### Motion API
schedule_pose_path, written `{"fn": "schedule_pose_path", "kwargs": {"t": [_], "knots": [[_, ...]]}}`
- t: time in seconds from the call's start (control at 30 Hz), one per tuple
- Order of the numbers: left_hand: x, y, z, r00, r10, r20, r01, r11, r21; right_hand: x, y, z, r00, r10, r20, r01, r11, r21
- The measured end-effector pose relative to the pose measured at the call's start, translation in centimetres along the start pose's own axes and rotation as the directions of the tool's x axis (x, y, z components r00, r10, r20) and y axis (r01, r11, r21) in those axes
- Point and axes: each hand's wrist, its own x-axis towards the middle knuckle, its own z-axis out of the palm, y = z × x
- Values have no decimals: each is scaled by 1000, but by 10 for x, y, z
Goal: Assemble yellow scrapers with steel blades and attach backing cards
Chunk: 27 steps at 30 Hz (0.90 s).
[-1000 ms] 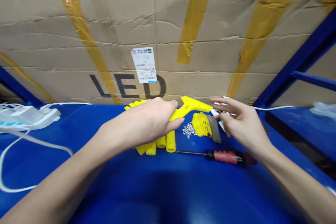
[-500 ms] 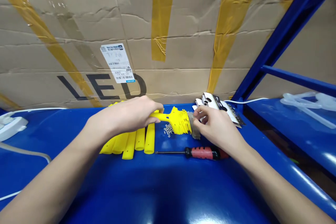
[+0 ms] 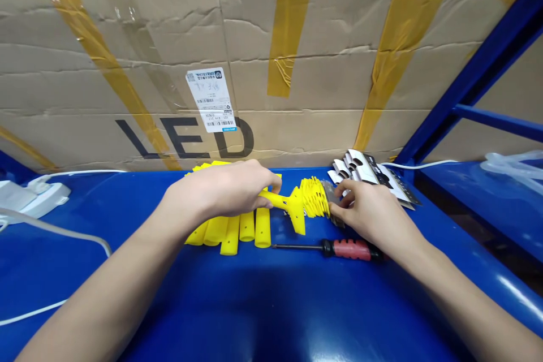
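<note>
Left hand [image 3: 224, 189] closed around the handle of a yellow plastic scraper [image 3: 292, 206], held above a row of yellow plastic bars [image 3: 246, 232] on the blue table [image 3: 271, 305]. Right hand [image 3: 373, 218] half closed, pinching the grey metal blade [image 3: 333, 198]. Red-and-black screwdriver [image 3: 348, 249] lies near it, white-and-black cards [image 3: 369, 172] just behind. Cardboard box [image 3: 297, 39] printed "LED" [image 3: 184, 138]; white barcode label [image 3: 210, 99] too small to read.

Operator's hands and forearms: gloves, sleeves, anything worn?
Nothing worn that shows. The left hand and right hand are bare: no gloves, rings, watch or bracelet. The left forearm and right forearm are bare too, with no sleeve, cable or marking.
</note>
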Motion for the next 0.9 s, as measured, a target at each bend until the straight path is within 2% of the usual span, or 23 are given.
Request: {"fn": "schedule_pose_path", "kwargs": {"t": [0.23, 0.47, 0.57, 0.63, 0.7, 0.73, 0.83, 0.9], "knots": [[0, 5, 0, 1000, 2, 30, -2, 1000, 10, 0, -5, -5, 999, 37, 34, -37, 999, -8], [3, 4, 5, 1000, 17, 12, -17, 1000, 3, -2, -3, -8, 998, 25, -56, -28, 999, -40], [3, 0, 4, 999, 42, 2, -42, 999, 21, -2, -5, -17, 990, 26, -137, -19, 998, 58], [2, -3, 3, 998, 59, -5, -59, 998, 21, -1, -7, -25, 986, 85, -145, -48, 970, 238], [0, -4, 2, 998, 63, 2, -63, 998, 18, -1, -9, -30, 986, 157, -63, -108, 870, 480], [-1, -5, 1, 998, 61, 8, -62, 998, 20, -1, -10, -32, 984, 179, 1, -144, 787, 600], [-4, -8, 0, 999, 47, 13, -48, 998, 37, -2, -15, -31, 960, 179, 216, -275, 435, 858], [-5, -11, 1, 1000, 26, 11, -26, 999, 47, -3, -19, -28, 931, 142, 337, -360, 207, 909]]}}
